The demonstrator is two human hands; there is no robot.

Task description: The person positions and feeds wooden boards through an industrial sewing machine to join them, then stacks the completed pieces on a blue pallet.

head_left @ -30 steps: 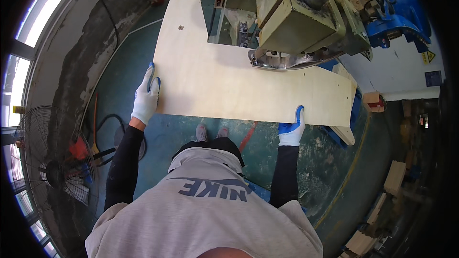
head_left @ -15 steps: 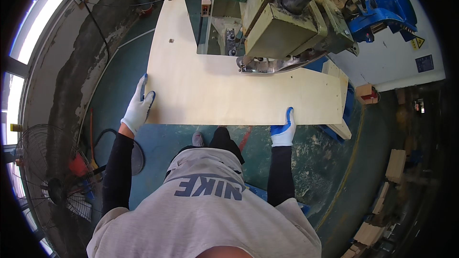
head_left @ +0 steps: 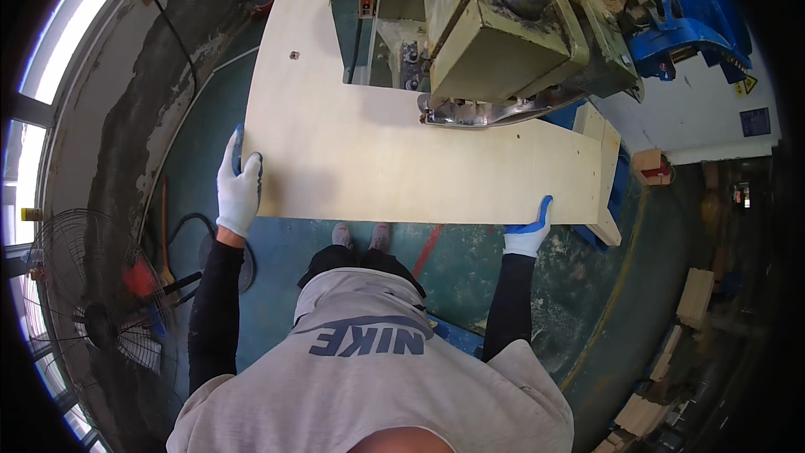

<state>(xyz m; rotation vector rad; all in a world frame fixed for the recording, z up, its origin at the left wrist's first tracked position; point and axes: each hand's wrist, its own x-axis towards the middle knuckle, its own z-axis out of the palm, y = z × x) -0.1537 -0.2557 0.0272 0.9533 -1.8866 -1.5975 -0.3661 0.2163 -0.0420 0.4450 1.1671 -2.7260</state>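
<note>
A large pale plywood panel (head_left: 394,168), cut in an L-like shape with small holes, lies under the head of a green machine (head_left: 503,50). A curved metal guard (head_left: 470,113) sits just over its inner edge. At the panel's left edge is my left hand (head_left: 240,193) in a white and blue glove, thumb and forefinger stretched apart, the thumb at the edge. My right hand (head_left: 528,233), gloved the same way, grips the near edge toward the right. Its thumb lies on top; the fingers beneath are mostly hidden.
A wooden support piece (head_left: 597,168) stands at the panel's right end. Far right is a blue machine part (head_left: 688,33). A floor fan (head_left: 101,327) and a broom-like handle (head_left: 164,235) stand at left. Wood blocks (head_left: 696,298) lie along the right side.
The panel has shifted slightly left and away at its left end. My right hand has slid right along the near edge. My left hand's forefinger now stands off the left edge.
</note>
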